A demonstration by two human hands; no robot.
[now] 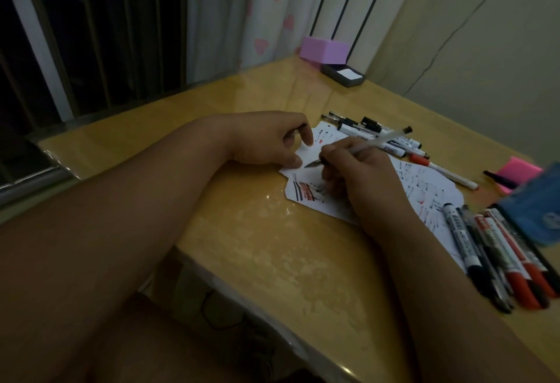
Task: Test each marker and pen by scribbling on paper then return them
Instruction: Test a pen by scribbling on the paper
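Here the step in hand looks like the scribble test itself: the right hand (360, 176) holds a clear pen (363, 147) in a writing grip, its fingers (333, 152) closed narrowly round the lower barrel, and the dark tip is down at, or just above, a bare patch of the paper (424, 188). The left hand (263, 140) lies just beside it with thumb and forefinger tips on the sheet's upper left edge. Its other fingers are curled over, and I cannot tell whether they hold a cap or anything else. The paper is a ragged white sheet on the tabletop (272, 231), already crowded with red and black strokes, so the test is best made on the blank area under the tip, where a fresh line is easy to read. A light, steady pressure should do, with the left hand pinning the sheet so it does not slide on the glossy surface. One bunch of markers (497, 255) lies near the right forearm beside a blue pouch (536, 204), and another bunch of pens (378, 132) lies beyond the paper, close to the pen's raised end. Which bunch is tested I cannot say, so the pen should go back somewhere that keeps the two sorts apart.
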